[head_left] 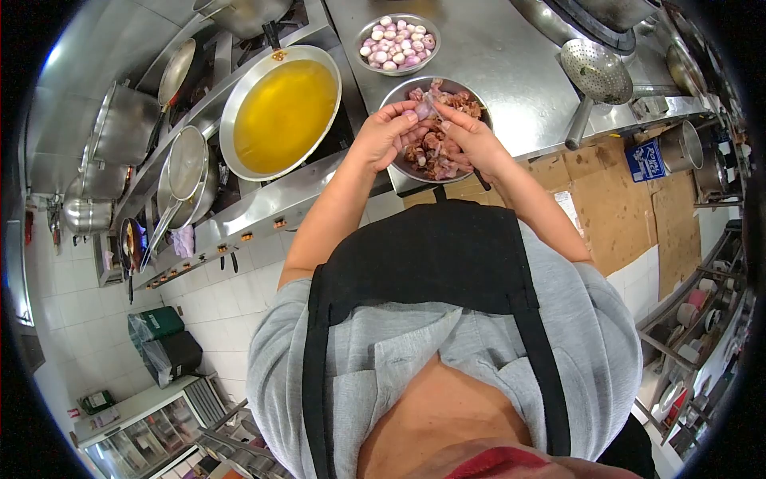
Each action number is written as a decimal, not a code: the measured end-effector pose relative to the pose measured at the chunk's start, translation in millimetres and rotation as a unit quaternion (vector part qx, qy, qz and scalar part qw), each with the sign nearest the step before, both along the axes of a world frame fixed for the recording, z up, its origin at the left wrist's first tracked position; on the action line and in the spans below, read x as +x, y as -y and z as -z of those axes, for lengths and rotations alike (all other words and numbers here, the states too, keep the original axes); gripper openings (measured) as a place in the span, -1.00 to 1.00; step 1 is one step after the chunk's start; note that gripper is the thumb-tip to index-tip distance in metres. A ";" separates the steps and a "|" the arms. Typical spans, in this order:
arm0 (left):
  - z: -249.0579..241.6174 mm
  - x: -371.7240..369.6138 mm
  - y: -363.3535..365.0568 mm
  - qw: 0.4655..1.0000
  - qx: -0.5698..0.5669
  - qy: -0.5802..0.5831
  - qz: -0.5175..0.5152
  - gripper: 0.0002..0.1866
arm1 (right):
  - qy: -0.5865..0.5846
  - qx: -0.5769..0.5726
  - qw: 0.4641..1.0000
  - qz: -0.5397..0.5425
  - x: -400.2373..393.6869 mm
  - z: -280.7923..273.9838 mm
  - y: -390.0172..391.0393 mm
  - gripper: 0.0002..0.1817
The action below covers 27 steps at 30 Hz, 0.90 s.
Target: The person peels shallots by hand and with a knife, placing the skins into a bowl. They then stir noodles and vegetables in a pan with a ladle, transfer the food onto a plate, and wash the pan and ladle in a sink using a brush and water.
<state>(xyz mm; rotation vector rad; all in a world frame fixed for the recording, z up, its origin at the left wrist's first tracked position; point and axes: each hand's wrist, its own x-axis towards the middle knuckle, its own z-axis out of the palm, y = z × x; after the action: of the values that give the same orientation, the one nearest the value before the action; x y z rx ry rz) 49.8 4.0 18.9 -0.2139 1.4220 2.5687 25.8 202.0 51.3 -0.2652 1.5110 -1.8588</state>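
Over a metal bowl (pixel 389 166) of shallot skins and unpeeled shallots (pixel 435 152), my two hands meet at one pale purple shallot (pixel 425 109). Fingers and thumb of my left hand (pixel 389 134) are closed around the shallot from the left. My right hand (pixel 472 142) is closed too, its thumb and fingertips touching the shallot. A dark handle (pixel 482 180), looking like that of a small knife, sticks out by the heel of my right hand; its blade is hidden. Just beyond stands a second metal bowl (pixel 361 57) filled with peeled shallots (pixel 396 44).
Left of the bowls, a wide pan (pixel 229 152) of yellow oil (pixel 283 116) sits on the stove (pixel 319 172). A perforated skimmer (pixel 597 73) lies on the steel counter (pixel 523 96) at right, its handle over the edge. Strainers (pixel 187 164) and pots (pixel 128 124) stand farther left.
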 end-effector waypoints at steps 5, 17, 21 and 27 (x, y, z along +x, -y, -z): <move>-12.4 6.6 4.0 0.999 0.042 -0.001 0.029 -0.65 | 0.021 0.014 1.000 0.001 -9.0 9.5 -9.9 -0.49; -31.1 -81.4 36.6 0.938 -0.316 -0.089 -0.113 -0.58 | 0.070 0.005 0.997 0.012 -5.6 8.7 -23.1 -0.59; -29.3 -153.4 53.3 0.893 -0.407 -0.116 -0.155 -0.53 | 0.075 -0.020 0.997 0.030 -5.3 10.5 -37.3 -0.64; -61.3 -143.0 35.0 0.682 -0.722 -0.101 -0.056 -0.63 | 0.067 -0.055 0.994 0.067 -2.0 5.7 -64.6 -0.66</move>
<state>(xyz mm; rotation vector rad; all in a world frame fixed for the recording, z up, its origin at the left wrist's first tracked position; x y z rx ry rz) -93.2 -31.0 80.2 -0.1974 3.1863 0.8575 23.8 266.6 45.6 -0.0898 1.3668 -2.0269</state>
